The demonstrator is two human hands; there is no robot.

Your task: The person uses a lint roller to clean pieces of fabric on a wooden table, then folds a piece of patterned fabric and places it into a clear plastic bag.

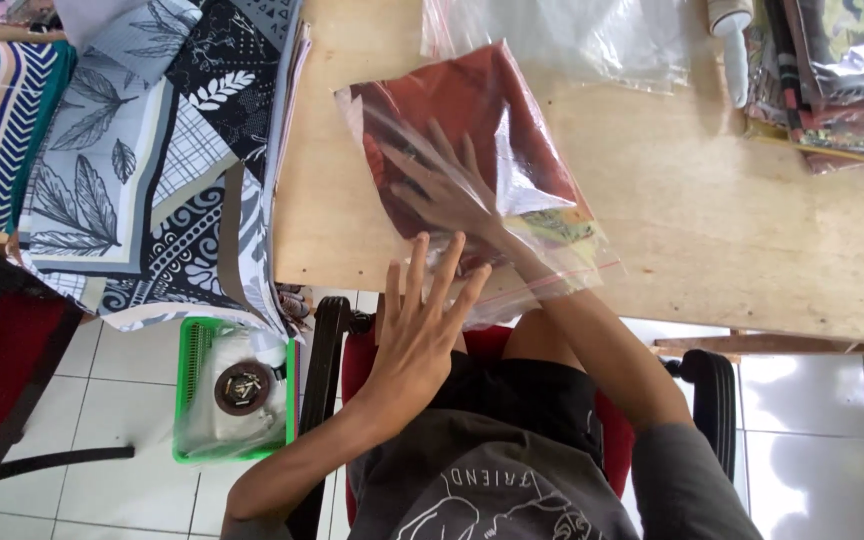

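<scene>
The fingers [430, 270] of the left hand [420, 325] are spread flat and released, grasping nothing, their tips touching the near edge of a clear plastic bag [472, 170]. The right hand [447, 190] is inside that bag through its open near end, fingers splayed and pressed flat on the folded red cloth [462, 110] the bag holds, not clenched around it. The cloth lies under and beyond the right fingers, filling the far part of the bag; a patch of patterned, yellowish fabric [557, 225] shows at the bag's near right corner, just beside the right wrist. The bag rests tilted on the wooden surface [732, 220], its open end overhanging the near edge. Beyond it lies a second, empty-looking clear bag [592, 35]. To the left, a stack of black, white and grey leaf-print fabrics [142, 150] hangs over the surface's side. At the far right sits a pile of bagged cloths [842, 70]. Below left, on the tiled floor, stands a green basket [192, 360].
</scene>
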